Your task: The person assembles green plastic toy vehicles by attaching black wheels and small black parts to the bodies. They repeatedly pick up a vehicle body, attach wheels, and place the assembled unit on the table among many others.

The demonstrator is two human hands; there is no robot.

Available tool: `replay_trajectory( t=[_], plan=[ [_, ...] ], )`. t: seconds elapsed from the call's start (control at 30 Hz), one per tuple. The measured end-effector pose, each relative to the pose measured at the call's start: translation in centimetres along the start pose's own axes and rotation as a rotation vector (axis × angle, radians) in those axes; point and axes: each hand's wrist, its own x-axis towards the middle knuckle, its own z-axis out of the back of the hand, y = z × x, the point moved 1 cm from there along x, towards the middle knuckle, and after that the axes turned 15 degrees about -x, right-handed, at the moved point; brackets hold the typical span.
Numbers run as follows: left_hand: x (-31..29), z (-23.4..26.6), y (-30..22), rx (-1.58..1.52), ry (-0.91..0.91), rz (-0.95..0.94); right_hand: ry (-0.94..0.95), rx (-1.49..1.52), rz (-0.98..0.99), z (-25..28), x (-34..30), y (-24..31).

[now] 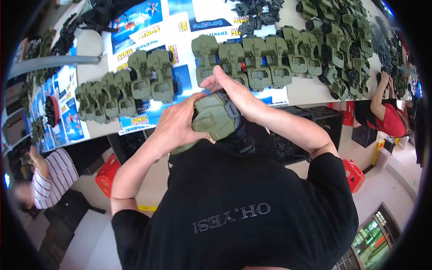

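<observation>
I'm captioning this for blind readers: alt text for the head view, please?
A left hand grips an olive-green molded part near a black T-shirt, the right hand at its far side. Beyond, rows of green parts line a pale table with printed sheets; other people are at both sides.

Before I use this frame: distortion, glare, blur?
Head view: fisheye bows the table, corners black; head view: bluish-white glare at left rim and upper right; head view: left hand and green part fairly sharp, far-right grey parts smeared.
</observation>
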Motion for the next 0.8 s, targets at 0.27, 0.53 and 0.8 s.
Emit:
replay_trajectory(
  t=[0.27, 0.53, 0.8],
  plan=[
    [1.4, 1.3, 0.7, -0.288, 0.159, 0.183, 0.139, -0.129, 0.206, 2.9, 2.4, 3.3],
    [-1.2, -0.8, -0.8, 0.118, 0.267, -0.036, -0.071, -0.13, 0.578, -0.9, -4.8, 1.2],
    [-2.6, -1.1, -0.9, 0.302, 0.238, -0.037, -0.225, -0.276, 0.805, -2.0, -4.8, 1.6]
  ],
)
